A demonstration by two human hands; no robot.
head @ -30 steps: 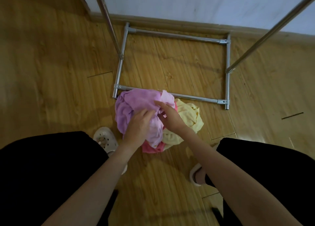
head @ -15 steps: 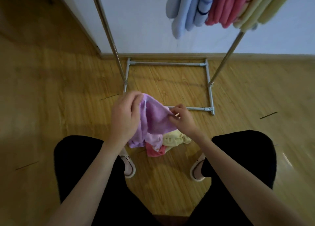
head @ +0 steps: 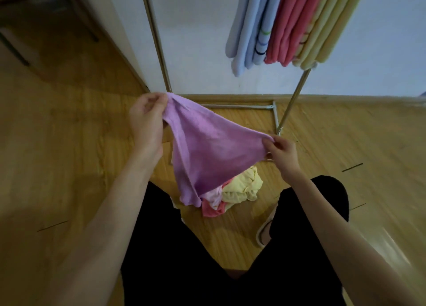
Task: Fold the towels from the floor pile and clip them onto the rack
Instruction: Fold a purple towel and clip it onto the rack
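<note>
While black-clad legs (head: 161, 248) fill the nearest part of the view, a slipper (head: 265, 232) is seen on the wooden floor (head: 69, 167) just right of the pile (head: 232, 195). The pile, made of yellow, pink and coral towels, lies on the floor between the legs. Above the pile, a purple towel (head: 207, 148) is held spread between the two hands, its lower end hanging down against the pile. One upper corner is pinched by the left hand (head: 147, 118), up and left of the pile; the other corner is pinched by the right hand (head: 280, 151), lower and to the right of the pile. The hands are held well apart. Beyond the pile, the rack (head: 159, 40) stands at the wall, its base frame on the floor. Blue, coral and yellow folded towels (head: 283, 24) are hung from its upper right.
</note>
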